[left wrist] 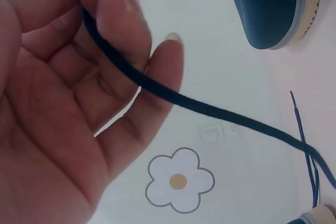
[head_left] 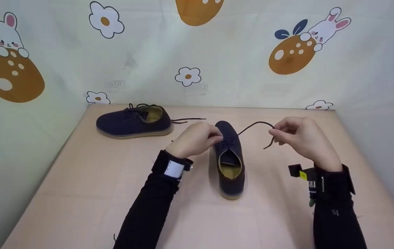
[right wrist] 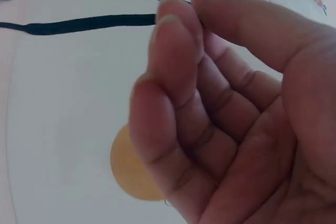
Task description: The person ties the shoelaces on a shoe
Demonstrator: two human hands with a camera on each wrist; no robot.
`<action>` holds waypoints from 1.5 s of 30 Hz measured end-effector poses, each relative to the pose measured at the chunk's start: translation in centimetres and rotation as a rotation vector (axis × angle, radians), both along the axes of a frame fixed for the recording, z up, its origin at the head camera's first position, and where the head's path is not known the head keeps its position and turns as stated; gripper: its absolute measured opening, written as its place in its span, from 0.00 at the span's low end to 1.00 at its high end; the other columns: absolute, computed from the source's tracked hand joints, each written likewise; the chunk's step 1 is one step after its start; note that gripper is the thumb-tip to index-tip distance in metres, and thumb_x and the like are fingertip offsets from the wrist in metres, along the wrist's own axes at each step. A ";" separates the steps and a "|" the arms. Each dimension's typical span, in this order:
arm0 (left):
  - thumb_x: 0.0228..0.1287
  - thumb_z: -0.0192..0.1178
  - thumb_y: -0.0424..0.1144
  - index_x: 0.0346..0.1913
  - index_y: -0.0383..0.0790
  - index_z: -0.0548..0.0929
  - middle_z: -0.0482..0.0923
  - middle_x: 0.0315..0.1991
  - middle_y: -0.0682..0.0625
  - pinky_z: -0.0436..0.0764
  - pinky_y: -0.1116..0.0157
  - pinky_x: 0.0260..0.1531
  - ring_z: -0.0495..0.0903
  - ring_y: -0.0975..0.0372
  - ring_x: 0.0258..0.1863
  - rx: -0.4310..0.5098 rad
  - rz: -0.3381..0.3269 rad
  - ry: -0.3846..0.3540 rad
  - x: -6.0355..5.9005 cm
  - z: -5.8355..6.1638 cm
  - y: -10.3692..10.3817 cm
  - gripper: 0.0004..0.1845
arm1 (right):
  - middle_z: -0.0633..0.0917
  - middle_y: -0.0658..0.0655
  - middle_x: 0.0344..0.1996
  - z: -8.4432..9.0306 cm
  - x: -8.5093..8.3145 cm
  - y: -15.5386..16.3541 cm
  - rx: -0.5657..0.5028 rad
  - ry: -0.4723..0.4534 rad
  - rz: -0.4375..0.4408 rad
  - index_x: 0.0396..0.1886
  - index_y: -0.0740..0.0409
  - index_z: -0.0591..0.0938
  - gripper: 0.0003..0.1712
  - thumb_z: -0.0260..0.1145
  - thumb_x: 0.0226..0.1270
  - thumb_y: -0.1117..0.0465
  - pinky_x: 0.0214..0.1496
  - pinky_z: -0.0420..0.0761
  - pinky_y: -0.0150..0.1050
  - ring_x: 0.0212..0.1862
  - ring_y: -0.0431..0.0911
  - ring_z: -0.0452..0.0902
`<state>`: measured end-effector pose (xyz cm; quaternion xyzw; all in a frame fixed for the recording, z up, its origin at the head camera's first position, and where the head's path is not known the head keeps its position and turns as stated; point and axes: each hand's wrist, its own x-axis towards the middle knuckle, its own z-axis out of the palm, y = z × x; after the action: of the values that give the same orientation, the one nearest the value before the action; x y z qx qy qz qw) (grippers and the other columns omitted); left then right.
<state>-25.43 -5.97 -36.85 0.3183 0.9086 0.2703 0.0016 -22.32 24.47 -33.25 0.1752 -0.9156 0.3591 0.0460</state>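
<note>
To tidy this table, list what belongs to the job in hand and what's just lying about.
In the job:
near navy lace-up shoe
right lace, pinched by the right hand
left lace, held by the left hand

Lying about:
far navy lace-up shoe
its trailing laces

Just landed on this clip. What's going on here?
A person is handling the laces of a dark blue shoe that sits upright on the table, toe pointing away. The left hand, right beside the shoe, pinches one lace; the right hand holds another lace out to the right, its tip hanging free. A second shoe sits farther back on the left, untouched, its lace ends trailing behind it.
</note>
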 end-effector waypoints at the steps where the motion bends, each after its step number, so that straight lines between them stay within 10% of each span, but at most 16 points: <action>1: 0.72 0.60 0.40 0.43 0.41 0.89 0.86 0.37 0.54 0.79 0.66 0.43 0.82 0.65 0.37 0.002 0.004 0.009 0.0 -0.1 0.1 0.10 | 0.87 0.49 0.27 0.0 0.0 -0.4 -0.027 -0.008 0.014 0.35 0.55 0.86 0.13 0.69 0.67 0.49 0.36 0.79 0.30 0.30 0.45 0.85; 10: 0.72 0.59 0.41 0.43 0.42 0.89 0.86 0.38 0.54 0.78 0.65 0.43 0.82 0.65 0.37 0.001 0.022 0.023 0.0 -0.1 0.3 0.10 | 0.89 0.50 0.30 -0.4 0.5 -3.4 -0.175 -0.055 0.121 0.37 0.59 0.86 0.10 0.72 0.64 0.57 0.40 0.83 0.34 0.33 0.45 0.87; 25: 0.72 0.60 0.41 0.40 0.41 0.90 0.86 0.34 0.54 0.78 0.64 0.40 0.81 0.64 0.34 0.006 0.014 0.047 -0.1 0.2 0.5 0.10 | 0.87 0.46 0.25 -3.4 -0.2 -7.7 -0.206 0.193 0.137 0.30 0.58 0.86 0.05 0.75 0.59 0.62 0.29 0.80 0.30 0.26 0.38 0.83; 45: 0.72 0.60 0.41 0.42 0.43 0.89 0.85 0.37 0.55 0.77 0.65 0.43 0.81 0.65 0.37 0.004 0.041 0.002 -0.1 0.2 0.1 0.09 | 0.86 0.50 0.27 -6.0 -2.0 -6.6 0.236 0.158 0.205 0.41 0.59 0.88 0.09 0.70 0.61 0.70 0.34 0.79 0.41 0.30 0.42 0.80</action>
<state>-25.54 -5.91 -36.69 0.2999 0.9144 0.2718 -0.0055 -24.31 17.89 -39.22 0.2996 -0.9222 0.2370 0.0601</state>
